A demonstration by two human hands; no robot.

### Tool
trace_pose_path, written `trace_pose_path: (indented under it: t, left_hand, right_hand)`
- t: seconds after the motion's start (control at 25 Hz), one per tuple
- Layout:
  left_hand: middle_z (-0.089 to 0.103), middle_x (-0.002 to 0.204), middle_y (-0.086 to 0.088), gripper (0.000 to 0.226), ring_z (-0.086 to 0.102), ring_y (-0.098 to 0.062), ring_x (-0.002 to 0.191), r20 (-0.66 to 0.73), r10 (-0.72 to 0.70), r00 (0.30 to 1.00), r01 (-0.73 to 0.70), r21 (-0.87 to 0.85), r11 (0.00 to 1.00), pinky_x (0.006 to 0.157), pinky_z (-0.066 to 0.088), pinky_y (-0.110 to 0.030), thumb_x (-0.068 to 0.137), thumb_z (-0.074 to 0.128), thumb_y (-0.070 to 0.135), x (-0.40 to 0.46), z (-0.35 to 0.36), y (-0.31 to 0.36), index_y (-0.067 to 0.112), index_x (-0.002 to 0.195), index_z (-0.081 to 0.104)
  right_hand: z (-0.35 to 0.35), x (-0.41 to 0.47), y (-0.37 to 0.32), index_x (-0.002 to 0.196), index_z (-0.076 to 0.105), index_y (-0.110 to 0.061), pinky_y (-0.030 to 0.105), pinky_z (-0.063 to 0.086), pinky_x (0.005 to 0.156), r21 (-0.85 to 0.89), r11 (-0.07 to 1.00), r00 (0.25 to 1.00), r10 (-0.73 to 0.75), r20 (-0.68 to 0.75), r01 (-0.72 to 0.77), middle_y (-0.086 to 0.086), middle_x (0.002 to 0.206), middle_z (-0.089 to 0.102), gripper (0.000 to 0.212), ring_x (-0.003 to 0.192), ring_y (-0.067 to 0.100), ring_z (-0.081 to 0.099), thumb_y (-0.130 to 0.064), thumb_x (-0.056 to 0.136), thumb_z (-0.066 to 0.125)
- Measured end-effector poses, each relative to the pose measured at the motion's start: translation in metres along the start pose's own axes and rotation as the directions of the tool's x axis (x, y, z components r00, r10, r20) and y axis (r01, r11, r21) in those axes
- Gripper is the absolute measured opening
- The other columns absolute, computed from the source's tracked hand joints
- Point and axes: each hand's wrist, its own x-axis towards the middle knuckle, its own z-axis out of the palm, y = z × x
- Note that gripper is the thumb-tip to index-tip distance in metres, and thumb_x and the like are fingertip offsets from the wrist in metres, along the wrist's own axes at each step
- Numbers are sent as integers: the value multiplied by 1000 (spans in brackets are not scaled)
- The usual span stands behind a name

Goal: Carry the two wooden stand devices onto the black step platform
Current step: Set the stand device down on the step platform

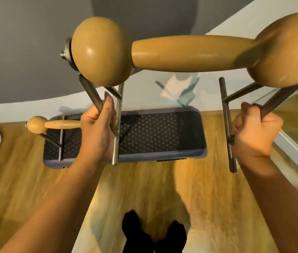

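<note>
Both fists, left hand (97, 128) and right hand (252, 132), clench the raised wooden stand's (190, 53) metal legs, its bar spanning hand to hand, parallel to the black step platform (162, 132) lying beyond and below them.

Both forearms extend forward, raised. The left hand (97, 128) is fisted with thumb extended. The right hand (252, 132) appears fully clenched.

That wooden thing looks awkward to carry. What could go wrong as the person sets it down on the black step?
1. The first stand already sits on the left part of the black step platform; the held stand's metal legs could knock it.
2. The left hand and right hand grip only thin leg bars, so the heavy wooden top might tip.
3. A foot bar may land off the platform's edge.
</note>
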Motion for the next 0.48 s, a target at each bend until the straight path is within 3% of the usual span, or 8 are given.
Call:
trace_pose_path:
  t: [0.16, 0.28, 0.48]
  left_hand:
    - [35, 59, 5, 36, 32, -10, 62, -39, -20, 999, 20, -7, 1000, 62, 35, -22, 95, 61, 42, 23, -20, -93, 18, 69, 57]
    - [35, 60, 8, 35, 29, -11, 62, -48, 0, 999, -3, -62, 998, 62, 29, -26, 100, 58, 26, 30, -34, -152, 27, 66, 65]
    - [36, 57, 8, 39, 26, -12, 60, -108, -24, 994, 18, -57, 998, 60, 28, -26, 102, 60, 19, 47, -34, -235, 20, 64, 56]
  right_hand:
    - [22, -2, 92, 53, 62, -32, 36, 36, 57, -36, 997, 996, 76, 45, -74, -7, 53, 42, 35, 53, 15, 43, -48, 84, 58]
    - [31, -1, 146, 56, 62, -32, 34, 36, 57, -9, 991, 989, 132, 60, -132, -10, 51, 45, 34, 55, 11, 43, -37, 89, 58]
    - [35, 10, 223, 50, 63, -35, 25, 33, 50, 10, 991, 984, 134, 120, -137, -12, 49, 45, 52, 51, 9, 41, -18, 97, 53]
